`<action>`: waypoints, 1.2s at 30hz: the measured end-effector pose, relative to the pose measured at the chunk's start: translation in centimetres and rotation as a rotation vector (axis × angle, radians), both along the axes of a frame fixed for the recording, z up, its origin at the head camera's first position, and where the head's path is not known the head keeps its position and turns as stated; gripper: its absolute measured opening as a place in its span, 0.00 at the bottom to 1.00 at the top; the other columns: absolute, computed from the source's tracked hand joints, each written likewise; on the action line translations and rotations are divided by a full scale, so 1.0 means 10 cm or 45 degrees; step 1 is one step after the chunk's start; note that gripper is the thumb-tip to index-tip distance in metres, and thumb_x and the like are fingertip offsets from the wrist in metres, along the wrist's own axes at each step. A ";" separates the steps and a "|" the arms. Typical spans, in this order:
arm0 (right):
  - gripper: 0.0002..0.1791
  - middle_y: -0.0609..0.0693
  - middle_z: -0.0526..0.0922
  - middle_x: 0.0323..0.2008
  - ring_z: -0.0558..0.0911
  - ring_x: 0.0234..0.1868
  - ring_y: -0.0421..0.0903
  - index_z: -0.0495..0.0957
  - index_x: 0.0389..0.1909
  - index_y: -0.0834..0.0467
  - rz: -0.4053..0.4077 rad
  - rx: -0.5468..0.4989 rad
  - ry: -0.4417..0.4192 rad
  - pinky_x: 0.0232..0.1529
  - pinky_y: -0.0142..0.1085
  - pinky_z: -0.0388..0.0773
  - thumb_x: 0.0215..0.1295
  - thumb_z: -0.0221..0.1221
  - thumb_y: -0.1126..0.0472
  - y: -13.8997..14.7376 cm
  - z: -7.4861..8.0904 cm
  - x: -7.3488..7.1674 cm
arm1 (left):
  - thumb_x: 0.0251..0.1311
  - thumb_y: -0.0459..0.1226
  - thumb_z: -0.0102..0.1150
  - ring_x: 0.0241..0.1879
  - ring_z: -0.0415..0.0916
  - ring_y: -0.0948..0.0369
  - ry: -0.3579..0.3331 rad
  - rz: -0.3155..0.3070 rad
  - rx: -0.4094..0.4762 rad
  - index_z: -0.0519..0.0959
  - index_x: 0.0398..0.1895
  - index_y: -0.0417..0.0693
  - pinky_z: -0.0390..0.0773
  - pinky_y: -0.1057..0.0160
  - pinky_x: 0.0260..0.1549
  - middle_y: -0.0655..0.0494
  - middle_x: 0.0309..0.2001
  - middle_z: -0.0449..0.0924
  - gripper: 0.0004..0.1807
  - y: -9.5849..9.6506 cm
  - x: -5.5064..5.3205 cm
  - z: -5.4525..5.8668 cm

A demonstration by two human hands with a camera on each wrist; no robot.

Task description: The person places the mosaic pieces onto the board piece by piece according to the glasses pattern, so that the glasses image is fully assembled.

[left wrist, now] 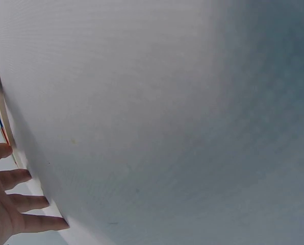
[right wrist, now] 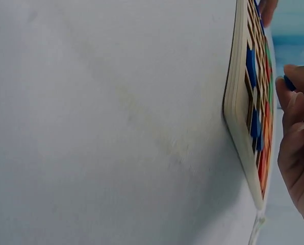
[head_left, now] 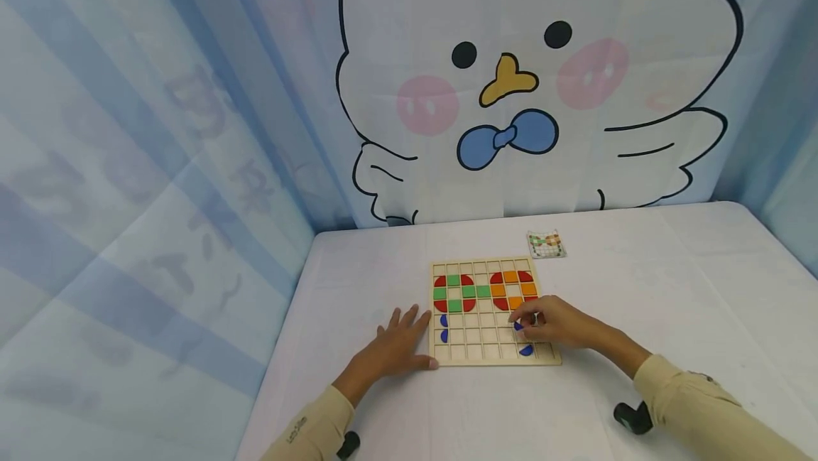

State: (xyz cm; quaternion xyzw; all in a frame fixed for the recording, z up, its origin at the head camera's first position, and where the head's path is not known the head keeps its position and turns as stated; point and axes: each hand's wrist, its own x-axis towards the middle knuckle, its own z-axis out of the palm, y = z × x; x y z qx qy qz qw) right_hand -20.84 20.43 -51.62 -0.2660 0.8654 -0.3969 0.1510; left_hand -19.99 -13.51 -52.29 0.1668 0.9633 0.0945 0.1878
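A wooden grid board [head_left: 482, 358] lies on the table with red, green, orange and blue pieces in its squares. My left hand [head_left: 399, 347] rests at the board's left edge, fingers spread and thumb touching the near corner. Over the right part of the board, my right hand [head_left: 552, 322] pinches a small blue piece [right wrist: 289, 83] between thumb and fingertip. Just below that hand another blue piece [head_left: 526, 351] lies on the board. Two blue half-round pieces, an upper one [head_left: 444, 320] and a lower one [head_left: 444, 336], sit in the left column.
A small pattern card [head_left: 546, 244] lies behind the board's far right corner. The white tablecloth [head_left: 671, 290] covers the table, and a printed curtain [head_left: 511, 191] hangs behind it. Dark devices [head_left: 633, 418] are at both wrists.
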 end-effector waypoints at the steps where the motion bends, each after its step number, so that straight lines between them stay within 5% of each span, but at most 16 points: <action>1: 0.12 0.41 0.78 0.30 0.73 0.30 0.36 0.85 0.48 0.57 0.009 0.005 -0.007 0.30 0.27 0.73 0.66 0.66 0.59 -0.05 0.00 -0.01 | 0.51 0.63 0.69 0.78 0.45 0.37 -0.001 0.001 0.002 0.56 0.80 0.60 0.59 0.27 0.65 0.49 0.81 0.50 0.55 0.00 0.00 0.00; 11: 0.07 0.41 0.79 0.28 0.76 0.31 0.37 0.84 0.43 0.53 0.095 -0.003 -0.096 0.31 0.27 0.76 0.64 0.67 0.61 -0.55 -0.01 0.00 | 0.51 0.63 0.69 0.78 0.46 0.38 0.008 0.008 -0.013 0.56 0.79 0.60 0.60 0.27 0.65 0.49 0.80 0.51 0.54 0.01 0.01 0.02; 19: 0.07 0.37 0.80 0.28 0.76 0.32 0.35 0.86 0.42 0.49 0.125 0.043 -0.032 0.34 0.27 0.77 0.64 0.67 0.60 -0.84 -0.04 -0.01 | 0.51 0.64 0.68 0.78 0.47 0.37 -0.002 0.007 -0.012 0.57 0.79 0.60 0.60 0.28 0.65 0.49 0.80 0.51 0.54 0.00 0.00 0.01; 36: 0.10 0.34 0.80 0.25 0.77 0.29 0.34 0.87 0.43 0.49 0.133 0.117 0.021 0.33 0.27 0.78 0.61 0.70 0.53 -1.10 -0.11 0.00 | 0.53 0.65 0.66 0.78 0.48 0.37 -0.004 -0.025 -0.032 0.56 0.79 0.60 0.62 0.28 0.64 0.48 0.80 0.52 0.53 0.00 0.00 0.06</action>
